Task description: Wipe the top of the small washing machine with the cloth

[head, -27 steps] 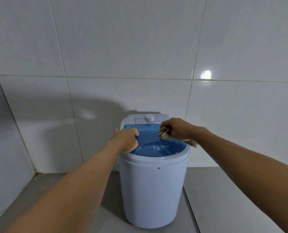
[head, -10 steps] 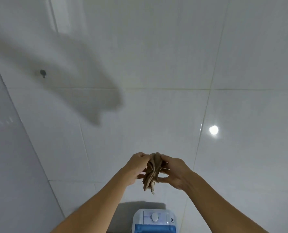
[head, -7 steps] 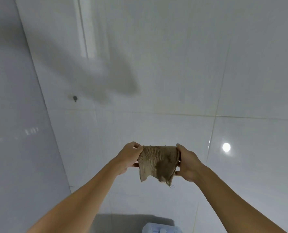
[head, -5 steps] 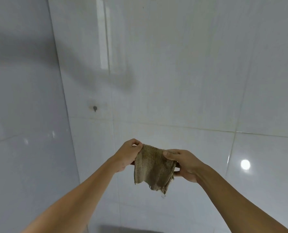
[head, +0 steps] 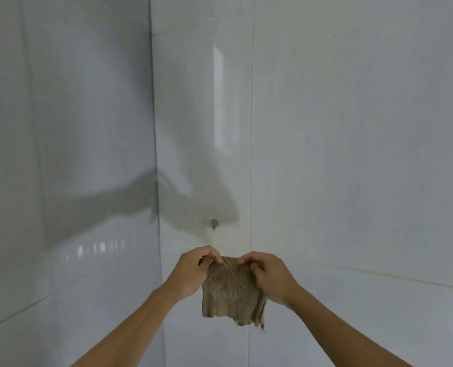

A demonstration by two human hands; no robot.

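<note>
A small brown knitted cloth [head: 230, 295] hangs spread out in the air in front of me, frayed along its lower edge. My left hand [head: 193, 271] pinches its upper left corner. My right hand [head: 269, 278] pinches its upper right corner. Both hands are raised in front of the tiled wall, close below a small wall hook [head: 214, 223]. The washing machine is out of view.
White glossy tiled walls fill the view and meet in a corner [head: 155, 181] left of the hands. Shadows of my arms fall across the left wall and around the hook.
The view has swung up and left, so the washing machine dropped out of sight. The cloth went from bunched to spread between both hands, which now sit just under the hook.
</note>
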